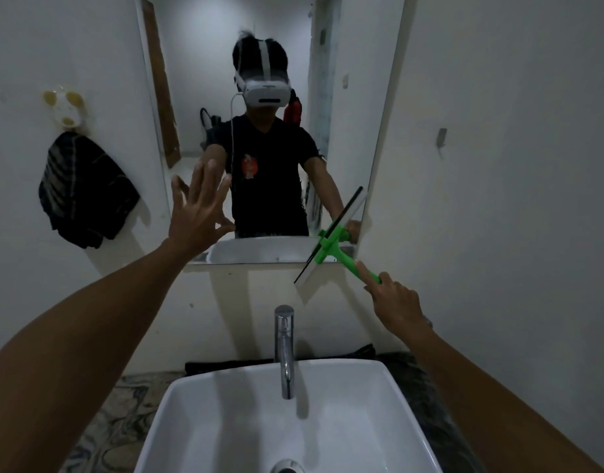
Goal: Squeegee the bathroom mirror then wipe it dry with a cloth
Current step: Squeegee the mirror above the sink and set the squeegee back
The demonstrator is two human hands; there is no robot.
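Mirror: tall frameless rectangular wall mirror (280,131), mounted on the white wall above the basin; its lower edge sits just above the tap.
Right hand: right hand (394,300) closed around the end of the squeegee handle, index finger laid straight along the handle toward the blade.
Squeegee: green plastic squeegee with a black rubber blade (331,245), gripped by the right hand; positioned at the lower right corner of the mirror.
Blade attitude: tilted, upper end toward the mirror's right edge, lower end reaching below the mirror's bottom edge onto the wall. Contact between blade and glass cannot be confirmed.
Left hand: left hand (199,208) empty, fingers spread, palm facing the lower left area of the mirror. Whether the palm touches the glass cannot be determined.
Hand separation: the two hands are well apart, one at each lower side of the mirror.
Reflection: the mirror shows the person in a black T-shirt wearing a white headset, with both arms extended.
Tap: upright chrome pillar tap (284,349), centred below the mirror, spout over the basin.
Basin: white rectangular ceramic basin (409,414), resting on a dark patterned surface (106,425).
Folded cloth: dark cloth (232,367) lying flat on the surface behind the basin, against the wall.
Hanging cloth: dark striped cloth (85,196) suspended from a white wall hook unit (65,109), left of the mirror.
Right wall: small metal hook (441,136), nothing on it.
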